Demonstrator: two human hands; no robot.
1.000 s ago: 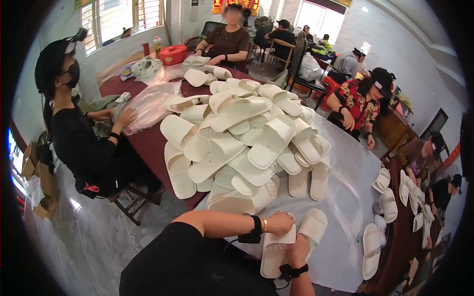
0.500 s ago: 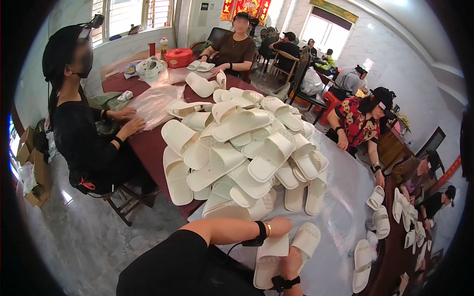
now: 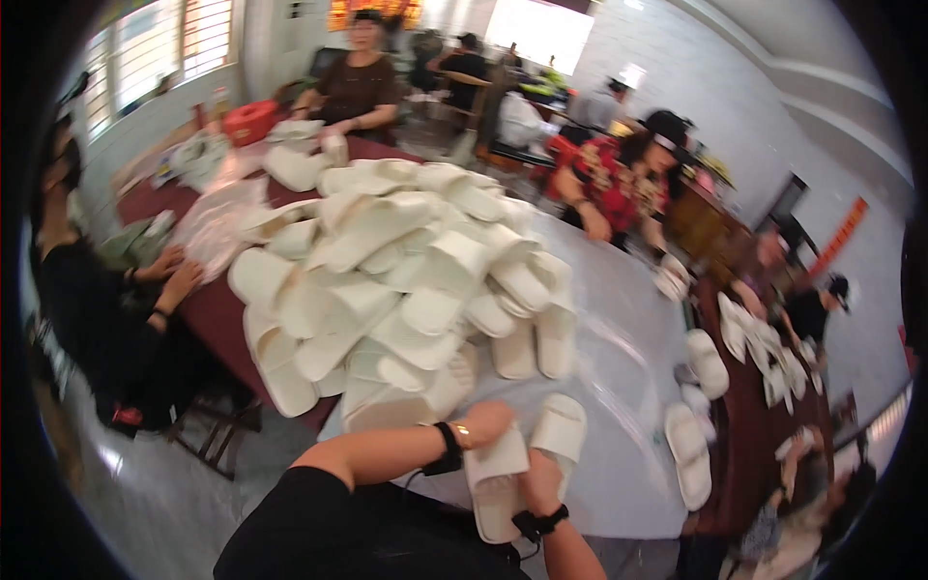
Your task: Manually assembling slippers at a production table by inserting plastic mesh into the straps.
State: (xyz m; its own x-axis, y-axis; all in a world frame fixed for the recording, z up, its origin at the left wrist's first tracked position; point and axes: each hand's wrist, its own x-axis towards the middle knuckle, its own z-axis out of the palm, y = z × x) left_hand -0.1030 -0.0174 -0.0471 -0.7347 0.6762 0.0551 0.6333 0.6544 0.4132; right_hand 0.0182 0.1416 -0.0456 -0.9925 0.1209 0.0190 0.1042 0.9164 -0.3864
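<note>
A pair of off-white slippers lies side by side at the table's near edge. My left hand [image 3: 486, 425] is closed at the strap end of the left slipper [image 3: 498, 493]; its fingertips are hidden. Between the two slippers, my right hand [image 3: 543, 483] curls over the lower part of the right slipper [image 3: 561, 425], thumb side toward the left one. Both wrists wear black bands. Just beyond my hands rises a large heap of similar slippers [image 3: 387, 261], lying in all directions on the table.
Pale plastic sheeting [image 3: 619, 425] covers the table [image 3: 198, 333] to the right of the heap. Loose slippers [image 3: 688, 454] lie along its right edge. A person in black [image 3: 87, 300] sits at left; a person in a red patterned shirt [image 3: 614, 184] leans in at right. A red container [image 3: 249, 123] stands far left.
The view has swung to the right, so the heap and table sit further left. My hands remain at the same two slippers. The person in red draws a slipper closer to themselves.
</note>
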